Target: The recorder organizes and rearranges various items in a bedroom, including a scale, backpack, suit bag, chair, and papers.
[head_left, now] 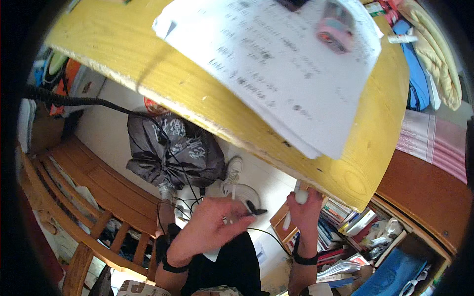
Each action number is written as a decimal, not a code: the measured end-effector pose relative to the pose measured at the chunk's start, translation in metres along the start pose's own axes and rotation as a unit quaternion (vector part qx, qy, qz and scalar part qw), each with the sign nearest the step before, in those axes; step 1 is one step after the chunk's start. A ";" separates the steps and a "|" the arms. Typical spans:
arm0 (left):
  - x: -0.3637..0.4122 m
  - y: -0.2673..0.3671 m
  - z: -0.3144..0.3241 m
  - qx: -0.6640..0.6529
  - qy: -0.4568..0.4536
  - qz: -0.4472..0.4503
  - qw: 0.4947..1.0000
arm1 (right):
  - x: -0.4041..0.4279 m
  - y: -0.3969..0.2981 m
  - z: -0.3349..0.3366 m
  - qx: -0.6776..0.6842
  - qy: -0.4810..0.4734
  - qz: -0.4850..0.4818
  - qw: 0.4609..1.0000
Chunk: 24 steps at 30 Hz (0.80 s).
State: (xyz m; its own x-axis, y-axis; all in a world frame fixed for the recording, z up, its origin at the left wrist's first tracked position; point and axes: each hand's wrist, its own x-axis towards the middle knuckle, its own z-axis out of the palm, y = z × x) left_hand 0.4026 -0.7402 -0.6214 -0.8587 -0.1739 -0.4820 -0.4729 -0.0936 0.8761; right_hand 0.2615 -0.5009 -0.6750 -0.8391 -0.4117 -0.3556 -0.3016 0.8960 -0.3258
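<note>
My left hand (218,227) is raised over my lap, its thumb and fingers pinching a small black pronged piece (256,209), perhaps a clip. My right hand (307,212) is closed around a white object (301,197) with a rounded end, just below the desk's front edge. A thin white end (286,221) shows beneath that hand; whether it belongs to the same object I cannot tell. Black bands circle both wrists. Above both hands lies a stack of paper sheets (266,74) with writing and a pinkish picture, on a yellow wooden desk (177,81).
A tied dark plastic bag (174,148) sits on the floor near a shoe (234,169). Black cables (122,107) cross at left. A wooden bench (107,177) stands left. Right are a bookshelf (346,218), a blue folder (392,272) and folded cloths (433,59).
</note>
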 end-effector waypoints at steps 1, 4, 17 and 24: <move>0.001 0.019 0.002 0.024 -0.027 0.000 0.999 | -0.005 -0.004 -0.001 0.009 0.004 0.002 1.000; 0.010 0.055 0.004 0.122 -0.042 0.050 0.990 | -0.018 -0.014 -0.010 0.137 -0.002 -0.060 0.989; 0.038 0.086 0.054 0.673 -0.005 0.210 0.709 | -0.103 -0.017 -0.040 0.186 -0.169 -0.003 0.968; 0.058 0.070 0.074 0.746 -0.053 0.236 0.620 | -0.106 -0.012 -0.115 0.211 -0.126 -0.050 0.968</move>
State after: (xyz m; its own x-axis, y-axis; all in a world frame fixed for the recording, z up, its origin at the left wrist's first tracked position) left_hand 0.3052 -0.6846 -0.5886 -0.9419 0.2359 -0.2392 0.2475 0.9687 -0.0192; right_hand 0.3019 -0.4493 -0.5330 -0.6625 -0.5683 -0.4880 -0.1194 0.7232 -0.6802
